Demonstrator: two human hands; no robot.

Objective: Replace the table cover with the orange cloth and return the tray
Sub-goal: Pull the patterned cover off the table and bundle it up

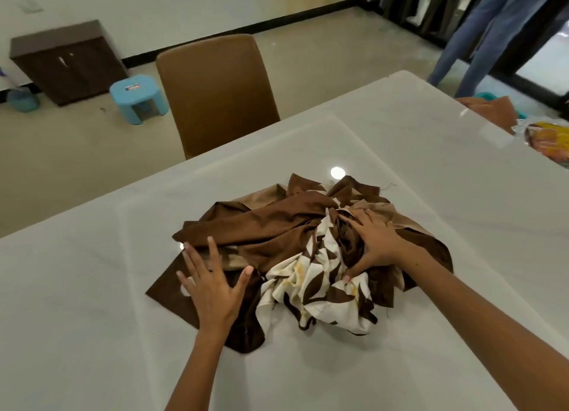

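Observation:
A crumpled brown, tan and cream leaf-patterned table cover lies bunched in the middle of the white glossy table. My left hand lies flat with spread fingers on the cover's dark brown left corner. My right hand presses on the top of the heap, fingers bent into the folds, thumb against the cream patterned part. An orange-yellow thing in clear wrap sits at the table's right edge. No tray is in view.
A brown chair stands at the table's far side. A second brown chair back shows at the right edge. On the floor are a blue stool and a dark cabinet. A person in blue trousers stands far right.

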